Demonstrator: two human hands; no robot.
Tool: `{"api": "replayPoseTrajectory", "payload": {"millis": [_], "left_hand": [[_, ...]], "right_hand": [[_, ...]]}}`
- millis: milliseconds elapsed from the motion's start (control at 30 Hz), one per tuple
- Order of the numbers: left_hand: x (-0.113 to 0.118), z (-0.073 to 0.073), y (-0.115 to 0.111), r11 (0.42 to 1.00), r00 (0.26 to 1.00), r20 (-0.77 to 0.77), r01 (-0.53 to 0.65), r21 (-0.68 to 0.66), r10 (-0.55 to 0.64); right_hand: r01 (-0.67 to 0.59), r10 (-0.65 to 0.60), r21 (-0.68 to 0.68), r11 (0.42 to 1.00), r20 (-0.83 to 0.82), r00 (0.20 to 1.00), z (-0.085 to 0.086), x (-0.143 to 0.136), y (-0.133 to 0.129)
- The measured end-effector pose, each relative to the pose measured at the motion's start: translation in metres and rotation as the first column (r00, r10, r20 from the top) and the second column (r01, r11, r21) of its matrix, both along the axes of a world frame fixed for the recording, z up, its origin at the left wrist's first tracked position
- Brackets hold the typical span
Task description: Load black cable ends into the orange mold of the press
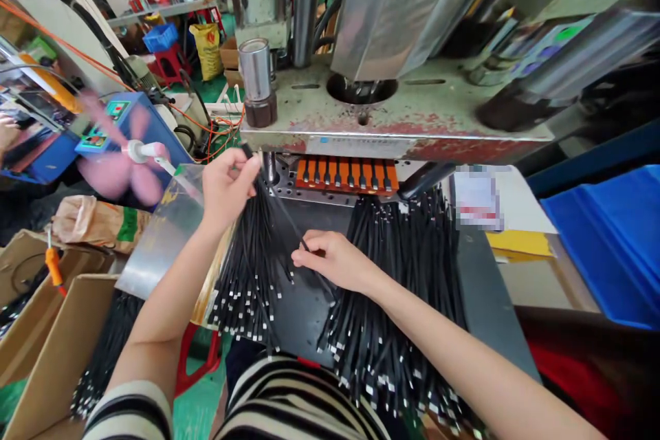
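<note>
One flat black cable (pixel 289 214) runs slantwise between my two hands. My left hand (pixel 227 185), at the front left corner of the press, pinches its upper end, which has a black connector. Lower and to the right, my right hand (pixel 337 260) is closed with thumb and finger on the same cable. Below my left hand lies a bundle of black cables (pixel 250 254) with silvery plug ends. A larger bundle of black cables (pixel 412 268) spreads under and beyond my right forearm. Behind the hands, an orange mould block (pixel 335 182) holds several black connector pieces in a row.
The press's scuffed metal plate (pixel 438 117) hangs over the mould, with thick columns around it. A pink fan (pixel 135 151) spins at left. Cardboard boxes (pixel 67 330) stand at lower left, one with cables. A blue bin (pixel 613 240) and papers (pixel 523 199) are on the right.
</note>
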State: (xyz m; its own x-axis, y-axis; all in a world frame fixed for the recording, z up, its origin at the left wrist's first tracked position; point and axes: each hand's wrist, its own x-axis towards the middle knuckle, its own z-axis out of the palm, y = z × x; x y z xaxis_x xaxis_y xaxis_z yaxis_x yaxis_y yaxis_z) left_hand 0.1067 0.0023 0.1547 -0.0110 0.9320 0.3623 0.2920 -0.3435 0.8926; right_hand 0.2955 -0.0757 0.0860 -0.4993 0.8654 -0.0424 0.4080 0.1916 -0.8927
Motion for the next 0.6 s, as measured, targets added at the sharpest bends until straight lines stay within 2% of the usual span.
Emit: {"api": "replayPoseTrajectory", "payload": {"millis": [100,167,233,300,400,500,533,600], "left_hand": [[-0.043,-0.04,0.009,0.982,0.994,0.009,-0.104,-0.157,0.107],[-0.068,-0.063,0.007,0.949,0.984,-0.035,-0.178,-0.259,0.175],[-0.087,-0.082,0.003,0.919,0.974,-0.098,-0.226,-0.323,0.205],[-0.1,-0.095,0.001,0.902,0.966,-0.151,-0.25,-0.351,0.208],[-0.111,-0.106,0.004,0.894,0.947,-0.227,-0.296,-0.337,0.228],[-0.118,-0.113,0.011,0.894,0.901,-0.337,-0.366,-0.257,0.273],[-0.12,-0.116,0.013,0.899,0.862,-0.419,-0.392,-0.196,0.285],[-0.123,-0.123,0.016,0.904,0.736,-0.599,-0.424,-0.046,0.315]], "right_hand": [[-0.04,0.038,0.024,0.999,0.072,0.997,-0.018,-0.013,0.0],[-0.14,0.139,0.002,0.99,0.069,0.988,-0.024,-0.02,-0.006],[-0.235,0.239,-0.077,0.969,0.041,0.97,-0.026,-0.022,-0.012],[-0.243,0.25,-0.159,0.957,0.02,0.968,-0.026,-0.019,-0.016],[-0.156,0.169,-0.22,0.963,0.043,0.985,-0.025,-0.003,-0.016],[-0.109,0.141,-0.172,0.979,0.185,0.973,-0.024,0.016,-0.017],[-0.107,0.138,-0.139,0.985,0.237,0.962,-0.024,0.021,-0.018],[-0.124,0.148,-0.097,0.987,0.295,0.944,-0.025,0.03,-0.023]]}}
